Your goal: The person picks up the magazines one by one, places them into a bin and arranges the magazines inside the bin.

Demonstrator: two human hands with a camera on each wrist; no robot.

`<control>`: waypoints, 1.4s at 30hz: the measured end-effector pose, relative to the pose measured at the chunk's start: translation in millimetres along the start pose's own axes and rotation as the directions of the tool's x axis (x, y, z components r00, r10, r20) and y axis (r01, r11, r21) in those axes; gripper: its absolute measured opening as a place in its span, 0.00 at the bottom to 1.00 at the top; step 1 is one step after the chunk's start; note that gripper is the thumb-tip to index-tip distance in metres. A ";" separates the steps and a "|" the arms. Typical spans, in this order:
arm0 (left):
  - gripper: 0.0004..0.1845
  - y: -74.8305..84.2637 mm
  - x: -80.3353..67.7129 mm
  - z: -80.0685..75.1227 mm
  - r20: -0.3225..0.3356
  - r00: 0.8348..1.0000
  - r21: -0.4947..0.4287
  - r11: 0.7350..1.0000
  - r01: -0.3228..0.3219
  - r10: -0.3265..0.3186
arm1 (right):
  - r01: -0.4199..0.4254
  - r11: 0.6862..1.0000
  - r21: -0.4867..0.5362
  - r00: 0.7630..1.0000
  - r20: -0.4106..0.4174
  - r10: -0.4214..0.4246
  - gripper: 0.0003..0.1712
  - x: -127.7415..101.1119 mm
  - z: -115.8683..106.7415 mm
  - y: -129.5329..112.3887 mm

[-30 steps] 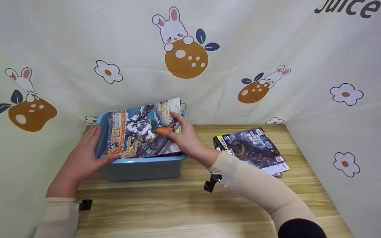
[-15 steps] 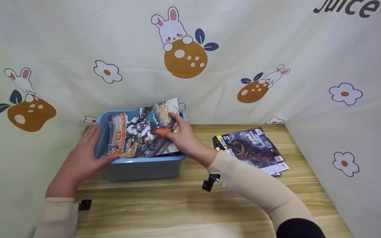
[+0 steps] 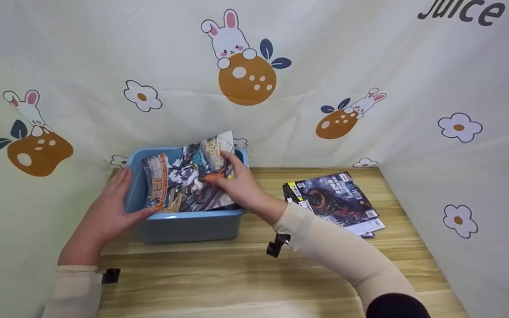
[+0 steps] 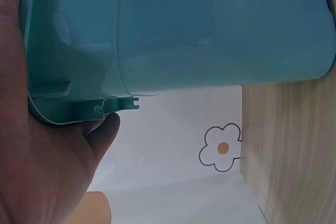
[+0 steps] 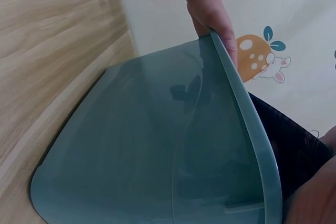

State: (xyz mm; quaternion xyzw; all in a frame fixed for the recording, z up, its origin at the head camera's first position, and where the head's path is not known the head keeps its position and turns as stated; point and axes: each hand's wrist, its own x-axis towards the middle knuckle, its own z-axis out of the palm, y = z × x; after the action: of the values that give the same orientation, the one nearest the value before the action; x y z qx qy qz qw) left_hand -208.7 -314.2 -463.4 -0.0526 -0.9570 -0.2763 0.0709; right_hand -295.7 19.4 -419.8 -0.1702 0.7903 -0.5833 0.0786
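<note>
A magazine (image 3: 184, 172) with a colourful illustrated cover lies tilted in the mouth of a blue plastic bin (image 3: 184, 227). Its left end dips below the rim, while the far right corner sticks up above it. My right hand (image 3: 243, 185) holds the magazine by its right side, thumb on the cover and fingers at the edge. At the bin's left front corner, my left hand (image 3: 108, 212) grips the rim; in the left wrist view the hand (image 4: 47, 145) wraps under it. The right wrist view shows the magazine's dark underside (image 5: 289, 140) beyond the bin's rim.
To the right, a small stack of magazines (image 3: 332, 198) lies on the wooden table (image 3: 219, 278). A white cloth (image 3: 298, 110) printed with rabbits, oranges and flowers hangs behind and at both sides, close behind the bin.
The magazine's left end has sunk deeper into the bin, and its right edge has shifted slightly left with my right hand. My left hand keeps its grip on the rim.
</note>
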 end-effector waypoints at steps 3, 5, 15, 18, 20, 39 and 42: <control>0.69 -0.6 -1.6 0.1 -0.004 1.000 0.008 1.000 -0.007 0.007 | -0.001 1.000 -0.022 0.999 0.037 0.001 0.51 -0.9 0.3 0.7; 0.69 -0.8 -2.4 -0.7 -0.008 1.000 0.013 1.000 -0.009 0.009 | -0.002 0.999 -0.043 0.998 0.057 0.005 0.51 -1.2 0.4 0.6; 0.69 2.3 -3.6 -2.8 -0.008 1.000 0.018 1.000 0.000 0.000 | 0.085 0.987 -0.139 0.994 -0.057 -0.094 0.43 -3.7 -8.9 1.4; 0.69 2.0 -4.4 -2.0 -0.002 1.000 0.021 1.000 0.008 -0.008 | 0.131 0.981 -0.141 0.984 -0.104 -0.146 0.38 -7.8 -23.6 4.4; 0.69 1.8 -3.8 -2.4 -0.005 1.000 0.021 1.000 0.007 -0.007 | 0.156 0.984 -0.085 0.980 -0.110 -0.165 0.35 -10.6 -36.5 6.5; 0.69 0.9 -1.3 -5.4 -0.005 1.000 0.023 1.000 0.007 -0.006 | -0.097 0.924 -0.370 0.966 -0.259 -0.002 0.23 -50.7 -224.7 151.5; 0.69 2.7 -0.9 -5.0 0.000 1.000 0.022 1.000 0.000 0.000 | -0.126 0.894 -0.430 0.963 -0.269 0.006 0.27 -63.4 -253.3 171.4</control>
State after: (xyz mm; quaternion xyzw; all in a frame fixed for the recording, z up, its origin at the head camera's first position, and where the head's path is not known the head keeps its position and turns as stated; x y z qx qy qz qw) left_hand -206.8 -314.7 -457.9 -0.0519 -0.9600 -0.2658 0.0712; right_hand -348.9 313.9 -509.3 -0.0783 0.9110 -0.4022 -0.0472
